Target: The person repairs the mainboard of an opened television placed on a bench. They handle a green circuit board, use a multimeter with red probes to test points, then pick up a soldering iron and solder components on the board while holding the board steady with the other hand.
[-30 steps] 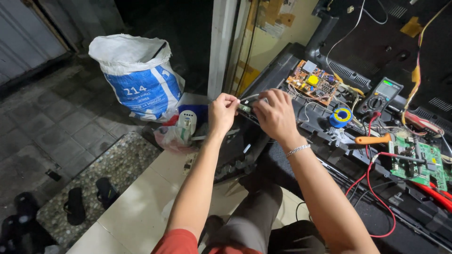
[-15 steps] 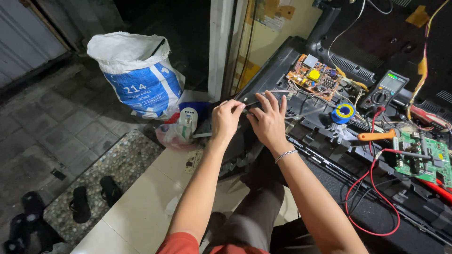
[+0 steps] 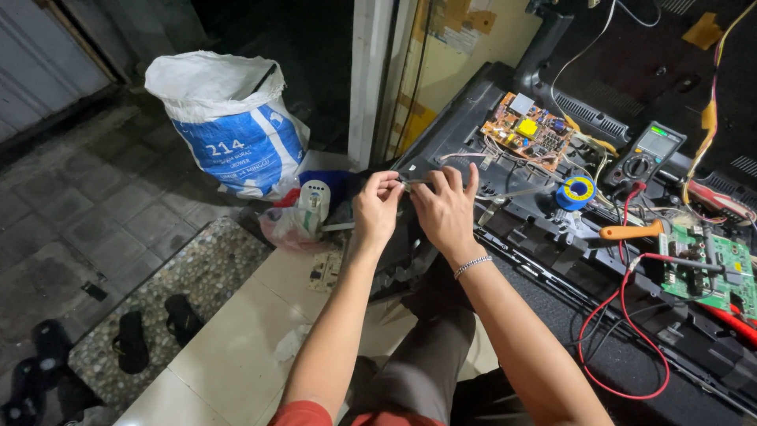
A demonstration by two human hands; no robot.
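My left hand [image 3: 377,207] and my right hand [image 3: 445,207] meet at the near corner of an opened black flat-screen set [image 3: 552,237] lying on its face. Both pinch a thin grey strip or flat cable [image 3: 418,183] between their fingertips at the set's edge. My right wrist wears a thin bracelet [image 3: 471,266]. An orange-brown circuit board [image 3: 527,132] sits just beyond my right hand, with white wires running from it.
A blue solder spool [image 3: 577,192], a multimeter [image 3: 648,151] with red leads, an orange-handled tool [image 3: 631,231] and a green circuit board [image 3: 710,268] lie on the set. A white and blue sack [image 3: 233,126] stands at left. Sandals [image 3: 150,331] rest on a pebbled mat.
The view has shifted slightly. Both hands have stayed together at the set's corner and have moved a little along the strip.
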